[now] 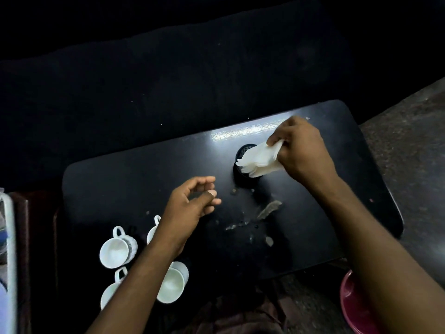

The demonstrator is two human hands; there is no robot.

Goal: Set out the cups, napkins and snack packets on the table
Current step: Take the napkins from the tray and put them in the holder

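My right hand (302, 148) grips a bunch of white napkins (258, 161) over a round black holder (243, 150) at the middle of the black table (144, 184). My left hand (192, 203) hovers above the table, fingers loosely curled, holding nothing. Several white cups stand at the near left of the table: one (118, 250) at the far left, one (110, 290) below it, one (173, 282) near my forearm, and another (153, 231) partly hidden behind my left wrist. No snack packets are visible.
The tabletop has scuffed, chipped patches (267, 209) near its middle. A dark sofa (168, 80) runs behind the table. A white-framed object (8, 249) stands at the left edge. A dark red round object (356, 307) sits on the floor at lower right.
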